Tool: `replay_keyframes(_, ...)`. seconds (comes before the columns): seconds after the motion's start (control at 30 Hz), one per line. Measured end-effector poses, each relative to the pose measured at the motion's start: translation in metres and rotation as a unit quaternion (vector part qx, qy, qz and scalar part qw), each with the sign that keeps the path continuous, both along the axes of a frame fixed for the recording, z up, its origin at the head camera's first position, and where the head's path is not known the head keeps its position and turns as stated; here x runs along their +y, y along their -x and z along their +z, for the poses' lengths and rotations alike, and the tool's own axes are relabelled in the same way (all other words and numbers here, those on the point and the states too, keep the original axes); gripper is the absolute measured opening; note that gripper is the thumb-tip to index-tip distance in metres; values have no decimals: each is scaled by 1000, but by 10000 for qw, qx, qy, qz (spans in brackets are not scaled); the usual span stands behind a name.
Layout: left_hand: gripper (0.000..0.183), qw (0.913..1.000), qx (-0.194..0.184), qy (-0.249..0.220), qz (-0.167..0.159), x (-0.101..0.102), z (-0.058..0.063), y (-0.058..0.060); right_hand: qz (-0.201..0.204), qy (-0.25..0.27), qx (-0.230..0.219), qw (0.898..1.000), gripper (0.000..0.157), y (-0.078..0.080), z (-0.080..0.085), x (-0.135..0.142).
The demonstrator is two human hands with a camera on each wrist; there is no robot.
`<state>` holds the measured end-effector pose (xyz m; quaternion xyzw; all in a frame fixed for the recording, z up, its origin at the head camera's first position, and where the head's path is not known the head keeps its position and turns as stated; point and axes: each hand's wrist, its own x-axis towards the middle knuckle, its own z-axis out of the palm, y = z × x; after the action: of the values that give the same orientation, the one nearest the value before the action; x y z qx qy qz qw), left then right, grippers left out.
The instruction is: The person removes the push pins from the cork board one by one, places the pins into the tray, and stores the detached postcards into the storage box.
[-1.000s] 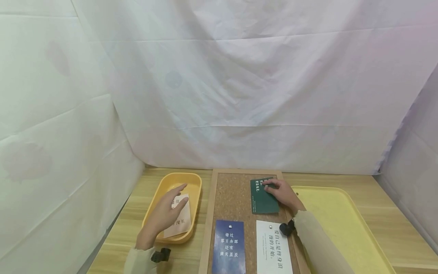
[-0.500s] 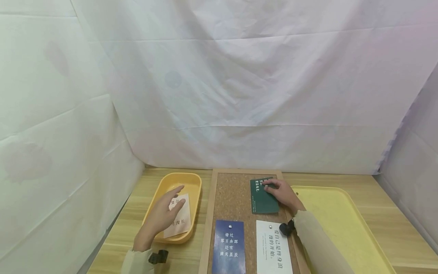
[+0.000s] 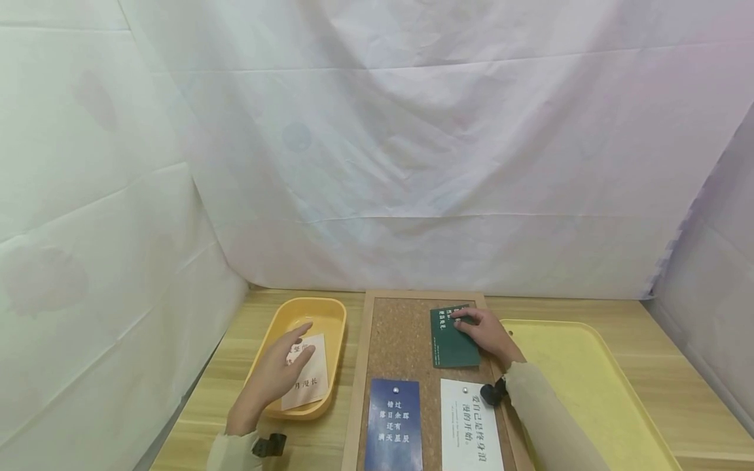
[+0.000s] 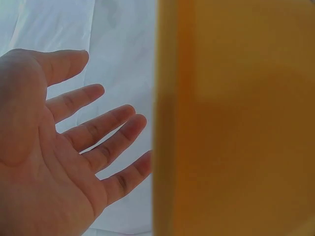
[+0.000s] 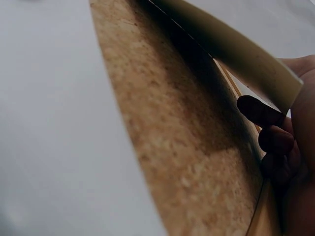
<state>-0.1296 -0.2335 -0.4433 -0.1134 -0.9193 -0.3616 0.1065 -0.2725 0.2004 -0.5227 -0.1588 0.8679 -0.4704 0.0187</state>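
My left hand [image 3: 272, 374] hovers over a yellow plastic basin [image 3: 331, 320] with its fingers spread and nothing between them. Inside the basin lies a pale pink card [image 3: 318, 366] with printed characters, partly hidden by that hand. My right hand [image 3: 486, 335] grips the right side of a dark green card [image 3: 452, 347] at the upper right of a cork board [image 3: 397, 337]. In the right wrist view, the green card's pale underside [image 5: 261, 69] is lifted off the cork, with curled fingers [image 5: 258, 112] beneath its edge.
On the cork board's lower half, a blue card [image 3: 394, 428] and a white card [image 3: 470, 438] each have a pin at the top. To the right of the board lies a flat yellow tray [image 3: 574, 379]. White cloth [image 3: 412, 163] hangs behind the wooden table [image 3: 212, 392].
My left hand has drifted slightly left and down over the basin, uncovering more of the pink card. My right hand and the green card have stayed in place.
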Motion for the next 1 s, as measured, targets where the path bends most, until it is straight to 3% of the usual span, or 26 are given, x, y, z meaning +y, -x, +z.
replay_keyframes(0.27,48,9997,-145,-166,78,-8,-2,-3,-18,-9,-25,10000,21,0,0,-1)
replay_keyframes(0.63,49,9994,-126,-19,306,-29,-1,-5,-48,-16,-41,10000,22,1,-1,-1)
replay_keyframes(0.87,44,9993,129,-45,350,-41,-3,-4,-46,-10,-8,10000,21,1,-1,-1)
replay_keyframes(1.0,44,9989,63,-31,455,-49,-7,-5,-19,6,-5,10000,21,1,-2,-1)
